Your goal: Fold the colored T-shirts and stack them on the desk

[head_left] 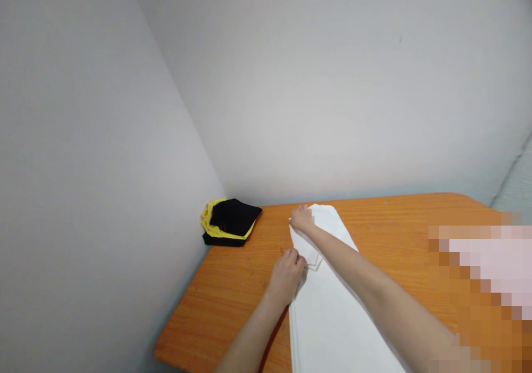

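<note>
A white garment [332, 312] lies folded into a long strip on the table, running from the near edge toward the wall. A hemmed, angled piece of its cloth shows on top, beside my left hand. My left hand [287, 273] is closed at the garment's left edge, its fingers curled onto the cloth. Farther off, my right hand [301, 218] reaches across the garment and grips its far left corner. The right forearm covers part of the garment's right edge.
Folded black and yellow cloths [233, 218] are stacked at the back left corner of the orange wooden table [224, 295]. Grey walls [316, 85] stand behind and to the left. A pixelated patch hides the table's right side, with something pale pink in it.
</note>
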Demonstrator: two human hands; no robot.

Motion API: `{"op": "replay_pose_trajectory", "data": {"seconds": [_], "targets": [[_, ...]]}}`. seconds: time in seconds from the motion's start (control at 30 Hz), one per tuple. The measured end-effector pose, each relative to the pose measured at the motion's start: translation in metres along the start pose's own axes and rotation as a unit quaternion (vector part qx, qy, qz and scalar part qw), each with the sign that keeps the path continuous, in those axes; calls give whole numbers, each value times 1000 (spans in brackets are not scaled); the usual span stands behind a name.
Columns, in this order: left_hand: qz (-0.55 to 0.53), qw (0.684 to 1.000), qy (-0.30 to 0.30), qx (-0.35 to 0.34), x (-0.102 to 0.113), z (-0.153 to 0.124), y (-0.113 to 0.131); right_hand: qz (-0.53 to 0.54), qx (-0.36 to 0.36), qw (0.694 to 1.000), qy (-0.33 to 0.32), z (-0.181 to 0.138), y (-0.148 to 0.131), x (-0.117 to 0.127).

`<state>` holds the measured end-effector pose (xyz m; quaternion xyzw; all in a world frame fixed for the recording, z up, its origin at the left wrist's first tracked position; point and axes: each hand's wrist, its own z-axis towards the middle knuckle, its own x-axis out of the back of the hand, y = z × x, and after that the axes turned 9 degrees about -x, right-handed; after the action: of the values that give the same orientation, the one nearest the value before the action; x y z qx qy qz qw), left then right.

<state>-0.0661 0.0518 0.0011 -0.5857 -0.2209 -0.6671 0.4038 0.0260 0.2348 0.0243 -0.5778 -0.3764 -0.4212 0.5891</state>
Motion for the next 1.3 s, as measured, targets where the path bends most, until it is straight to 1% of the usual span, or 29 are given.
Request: {"op": "replay_pose_trajectory", "data": {"seconds": [0.1, 0.17, 0.3, 0.37, 0.47, 0.57, 0.67, 0.73, 0.83, 0.9, 0.97, 1.03, 1.13, 1.3], "targets": [[-6, 1000, 0, 3, 0, 0, 0, 36, -44, 998, -39, 15, 1, -3], [-17, 1000, -1, 9, 0, 0, 0, 69, -59, 994, -64, 24, 3, -4], [-34, 999, 4, 18, 2, -1, 1, 145, -52, 984, -91, 35, 9, -11], [-36, 999, 10, 17, 2, -1, 1, 172, -47, 980, -92, 35, 13, -17], [-40, 999, 9, 12, 2, -3, 0, 183, -36, 979, -82, 31, 17, -23], [-47, 999, 1, 8, 2, -4, -2, 169, -5, 984, -64, 28, 18, -20], [-58, 998, 5, 2, 1, -5, -5, 139, 36, 989, -43, 25, 26, -6], [-68, 997, 21, -9, 0, -4, -6, 104, 47, 993, -32, 21, 39, 4], [-93, 993, 61, -25, -5, -3, -7, 33, 38, 998, -31, 10, 65, 17], [-114, 990, 81, -25, -9, -2, -8, -8, 33, 999, -39, 1, 80, 21], [-129, 987, 88, -23, -13, -1, -9, -35, 36, 998, -44, -7, 89, 23], [-136, 986, 89, -22, -15, -1, -10, -49, 42, 997, -45, -12, 92, 23], [-140, 986, 89, -20, -14, -2, -11, -59, 53, 996, -36, -16, 88, 25], [-139, 985, 99, -12, -11, -4, -11, -59, 81, 995, 12, -16, 80, 38]]}}
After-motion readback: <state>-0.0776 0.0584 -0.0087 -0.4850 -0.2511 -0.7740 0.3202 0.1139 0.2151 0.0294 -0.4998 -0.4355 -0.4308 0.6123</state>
